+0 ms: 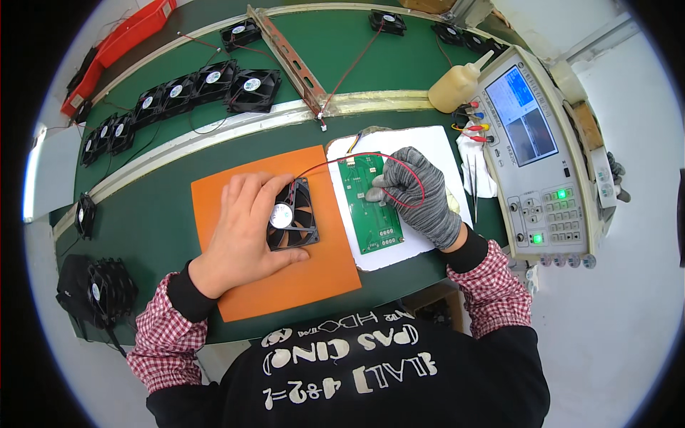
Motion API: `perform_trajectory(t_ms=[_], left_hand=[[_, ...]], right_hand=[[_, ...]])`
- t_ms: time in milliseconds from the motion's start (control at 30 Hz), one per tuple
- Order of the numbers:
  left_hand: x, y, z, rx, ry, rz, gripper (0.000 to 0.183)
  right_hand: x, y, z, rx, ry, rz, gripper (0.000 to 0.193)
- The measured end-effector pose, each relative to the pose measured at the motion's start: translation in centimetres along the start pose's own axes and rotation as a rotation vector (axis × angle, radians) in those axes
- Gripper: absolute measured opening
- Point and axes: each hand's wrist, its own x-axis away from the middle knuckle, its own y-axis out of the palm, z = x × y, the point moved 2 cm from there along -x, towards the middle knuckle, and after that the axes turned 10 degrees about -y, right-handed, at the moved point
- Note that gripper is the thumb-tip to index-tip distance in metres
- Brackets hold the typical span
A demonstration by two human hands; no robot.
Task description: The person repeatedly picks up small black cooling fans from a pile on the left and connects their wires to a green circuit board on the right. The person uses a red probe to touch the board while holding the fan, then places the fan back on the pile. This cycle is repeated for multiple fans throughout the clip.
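Left hand (242,225) clamped on a black fan (283,215) atop an orange mat (292,299), gloved right hand (417,189) pinching a red wire (357,154) over a green circuit board (371,225), more fans (178,90) rowed far left, metal bar (283,53) at far centre, squeeze bottle (453,89) and lit tester (531,178) crowding the right

It is bright all around me, and the light is soft and even. My left fingers (242,196) look sharp, with only faint shadows near them. The white sheet (437,146) looks very pale. A strip of glare shines on the panel (34,178) far left. The screen (539,135) glows blue. My green surface (153,228) bends at its edges, and the corners go black.
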Motion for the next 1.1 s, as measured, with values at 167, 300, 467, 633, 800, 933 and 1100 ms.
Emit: perform_trajectory(t_ms=[167, 300, 467, 633, 800, 933, 1100], left_hand=[[0.1, 0.0, -0.2, 0.007, 0.002, 0.002, 0.094], [0.3, -0.2, -0.1, 0.001, 0.018, 0.025, 0.095], [3.0, -3.7, 3.0, -0.628, 0.478, 0.41, 0.084], [4.0, -6.8, 5.4, 1.127, 0.177, -0.2, 0.039], [2.7, -6.8, 5.3, 1.781, 0.06, -0.775, 0.034], [4.2, -6.6, 5.7, 1.008, -0.044, -0.135, 0.032], [3.0, -6.8, 4.9, -0.28, 0.467, 0.718, 0.057]], right_hand=[[-0.6, -0.4, -0.2, -0.03, 0.012, -0.067, 0.029], [-1.2, -0.6, 0.0, -0.149, 0.123, -0.168, 0.027], [-1.0, -0.3, 0.3, -0.216, 0.111, -0.107, 0.026], [-0.8, -0.6, 0.1, -0.215, 0.114, -0.089, 0.025], [-1.0, -0.2, 0.0, -0.203, 0.108, -0.106, 0.024], [-0.8, -0.1, 0.4, -0.228, 0.06, -0.073, 0.026], [-0.9, -0.3, 0.0, -0.084, 0.08, -0.12, 0.028]])
